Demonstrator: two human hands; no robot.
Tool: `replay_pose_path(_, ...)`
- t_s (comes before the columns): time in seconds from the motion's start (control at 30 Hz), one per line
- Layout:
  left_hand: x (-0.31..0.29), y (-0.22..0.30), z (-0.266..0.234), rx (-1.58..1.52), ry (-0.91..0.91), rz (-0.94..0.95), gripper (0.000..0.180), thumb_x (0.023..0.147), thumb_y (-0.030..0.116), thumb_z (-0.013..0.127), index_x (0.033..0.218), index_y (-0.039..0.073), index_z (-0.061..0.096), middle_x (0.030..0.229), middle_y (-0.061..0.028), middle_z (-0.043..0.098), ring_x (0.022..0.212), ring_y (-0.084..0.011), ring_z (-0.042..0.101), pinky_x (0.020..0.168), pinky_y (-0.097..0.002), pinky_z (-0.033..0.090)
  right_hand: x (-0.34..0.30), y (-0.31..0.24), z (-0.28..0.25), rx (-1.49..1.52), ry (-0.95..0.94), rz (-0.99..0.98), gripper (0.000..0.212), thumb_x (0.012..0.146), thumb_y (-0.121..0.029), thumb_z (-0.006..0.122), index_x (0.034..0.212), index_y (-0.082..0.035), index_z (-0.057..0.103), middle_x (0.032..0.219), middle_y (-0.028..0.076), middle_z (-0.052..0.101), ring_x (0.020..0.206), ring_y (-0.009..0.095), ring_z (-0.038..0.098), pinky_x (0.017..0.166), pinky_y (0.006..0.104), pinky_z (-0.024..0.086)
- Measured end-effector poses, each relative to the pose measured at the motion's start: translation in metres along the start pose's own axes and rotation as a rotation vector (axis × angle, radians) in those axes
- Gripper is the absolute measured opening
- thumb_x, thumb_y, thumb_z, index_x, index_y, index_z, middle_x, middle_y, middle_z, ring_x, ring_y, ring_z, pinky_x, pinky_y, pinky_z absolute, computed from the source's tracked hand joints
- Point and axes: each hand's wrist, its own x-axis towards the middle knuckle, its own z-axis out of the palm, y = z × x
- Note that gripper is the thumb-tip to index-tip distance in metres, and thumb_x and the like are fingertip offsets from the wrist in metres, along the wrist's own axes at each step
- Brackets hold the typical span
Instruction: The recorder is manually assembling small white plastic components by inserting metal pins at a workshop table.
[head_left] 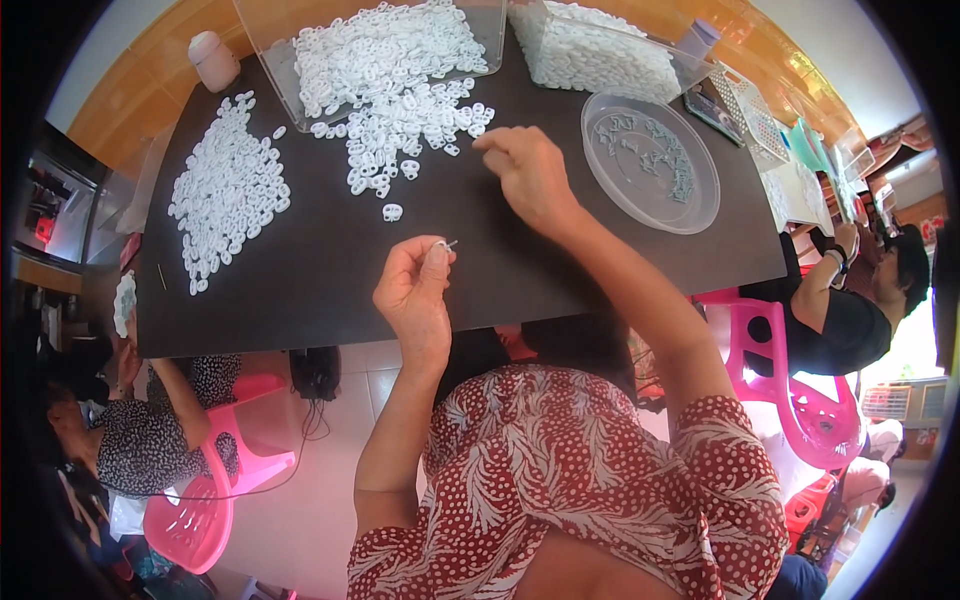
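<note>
My left hand (416, 295) is closed in a pinch near the table's front edge. Between its thumb and forefinger is a small white plastic piece (441, 245), with a thin grey bit sticking out to the right. Farther off, my right hand (532, 182) hovers over the dark table with its fingers curled together; whatever they may hold is hidden. It is nearest to a loose heap of white plastic pieces (415, 125), each with two holes. One single white two-hole piece (393, 213) lies apart, just beyond my left hand.
A clear bin (500, 45) spills white pieces onto the dark table (300, 315). Another pile (228, 195) lies at left, near a pink bottle (213, 60). On the right stand a round clear tray (705, 195) of small greenish metal parts and a second full bin (600, 65). Other people sit at both sides.
</note>
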Motion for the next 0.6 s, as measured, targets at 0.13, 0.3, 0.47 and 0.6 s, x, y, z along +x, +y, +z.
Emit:
replay_pose_path(0.13,0.000,-0.003,-0.003,0.008,-0.012,0.005,0.008,0.087,0.006,0.061,0.089,-0.002,0.061,0.078,-0.0055,0.062,0.064,-0.0068,0.052,0.056,-0.0185,0.041,0.015,0.029,0.016,-0.219,0.004,-0.049,0.019,0.070,0.000,0.057,0.084,-0.008,0.067,0.073,0.013,0.058,0.075,0.031,0.052,0.064,0.0417,0.043)
replay_pose_path(0.3,-0.002,-0.002,-0.005,0.017,-0.033,-0.007,0.009,0.087,0.006,0.061,0.091,-0.001,0.060,0.080,-0.0036,0.061,0.069,-0.0064,0.053,0.060,-0.0184,0.042,0.022,0.040,0.022,-0.373,-0.037,-0.113,0.017,0.066,0.002,0.056,0.077,-0.007,0.065,0.072,0.014,0.057,0.074,0.032,0.052,0.061,0.0422,0.043)
replay_pose_path(0.47,-0.002,-0.004,-0.004,0.022,-0.011,0.038,0.008,0.086,0.006,0.062,0.089,-0.002,0.061,0.078,-0.0054,0.062,0.066,-0.0073,0.053,0.058,-0.0189,0.043,0.020,0.031,0.013,-0.211,-0.018,-0.087,0.015,0.067,0.001,0.058,0.076,-0.007,0.065,0.071,0.013,0.057,0.074,0.031,0.052,0.061,0.0419,0.043)
replay_pose_path(0.6,-0.002,-0.003,-0.005,0.014,-0.013,0.042,0.008,0.086,0.006,0.062,0.090,-0.002,0.061,0.079,-0.0052,0.062,0.066,-0.0074,0.054,0.059,-0.0188,0.043,0.025,0.032,0.017,-0.196,-0.011,-0.080,0.017,0.068,0.001,0.058,0.079,-0.009,0.067,0.072,0.013,0.057,0.074,0.031,0.052,0.062,0.0412,0.043)
